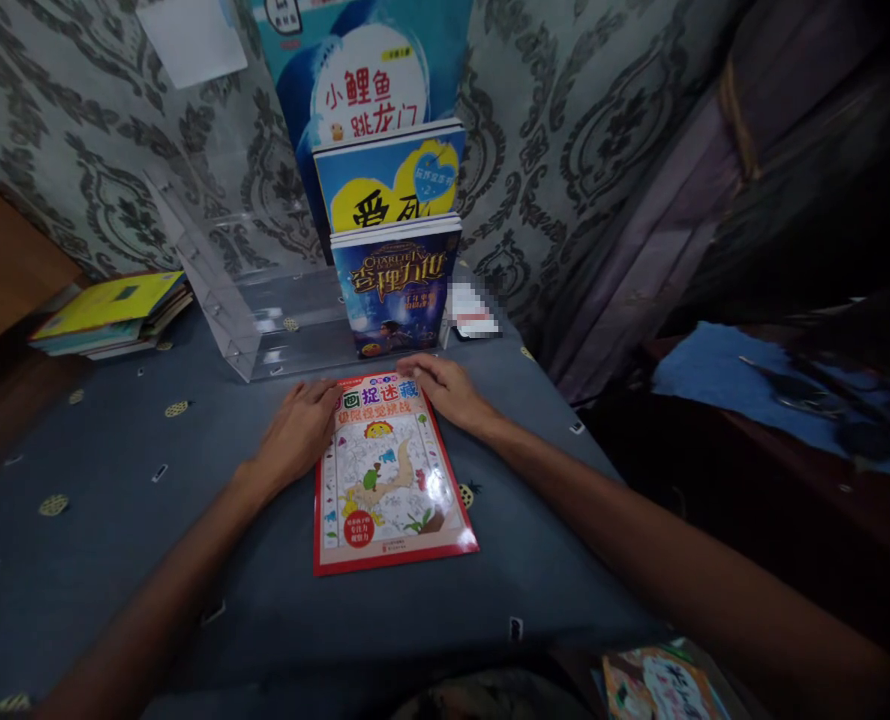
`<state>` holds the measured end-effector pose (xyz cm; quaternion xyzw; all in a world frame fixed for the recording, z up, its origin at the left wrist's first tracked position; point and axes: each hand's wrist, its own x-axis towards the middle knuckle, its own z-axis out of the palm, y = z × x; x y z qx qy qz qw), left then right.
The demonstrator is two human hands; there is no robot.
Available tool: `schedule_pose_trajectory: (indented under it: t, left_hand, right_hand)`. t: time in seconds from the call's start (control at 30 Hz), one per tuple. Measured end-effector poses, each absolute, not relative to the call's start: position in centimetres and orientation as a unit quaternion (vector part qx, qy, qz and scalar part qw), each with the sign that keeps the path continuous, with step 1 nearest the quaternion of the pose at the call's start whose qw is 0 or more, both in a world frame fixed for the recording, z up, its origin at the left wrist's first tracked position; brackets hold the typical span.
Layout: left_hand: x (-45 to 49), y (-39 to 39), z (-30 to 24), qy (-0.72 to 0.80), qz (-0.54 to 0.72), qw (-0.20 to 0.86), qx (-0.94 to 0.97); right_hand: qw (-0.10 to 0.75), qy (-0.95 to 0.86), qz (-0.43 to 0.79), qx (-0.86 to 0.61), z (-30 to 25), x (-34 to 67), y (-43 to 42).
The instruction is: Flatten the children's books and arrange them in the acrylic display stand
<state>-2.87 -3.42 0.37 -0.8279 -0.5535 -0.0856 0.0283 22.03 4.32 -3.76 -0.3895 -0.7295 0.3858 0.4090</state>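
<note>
An activity book with a red border and cartoon drawings lies face up on the cloth-covered table. My left hand grips its upper left edge, fingers over the first printed character. At the upper right corner, my right hand holds the other side, its fingers curled over the edge. Just behind stands a clear acrylic book rack. In its right part are dark blue books, yellow-and-blue books and a tall teal book, stepped upward toward the back.
A stack of books with a yellow cover lies at the back left. A small blurred white item sits right of the rack. Patterned wall covering rises behind. Below the table's front edge is another book; blue cloth lies far right.
</note>
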Motion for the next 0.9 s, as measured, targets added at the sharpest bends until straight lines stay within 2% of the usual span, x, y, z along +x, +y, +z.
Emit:
schedule_pose_trajectory:
  t: [0.17, 0.4, 0.9]
  left_hand:
    - [-0.5, -1.9, -0.3, -0.497, -0.114, -0.013, -0.860]
    - [3.1, -0.6, -0.4, -0.407, -0.118, -0.035, -0.905]
    - [3.8, -2.0, 0.2, -0.339, -0.109, -0.069, -0.932]
  right_hand:
    - [0.415, -0.698, 0.446, -0.377, -4.0, 22.3, 5.1]
    - [0.422, -0.708, 0.424, -0.375, -3.8, 22.5, 5.4]
    - [0.415, -0.713, 0.431, -0.366, -3.3, 22.6, 5.1]
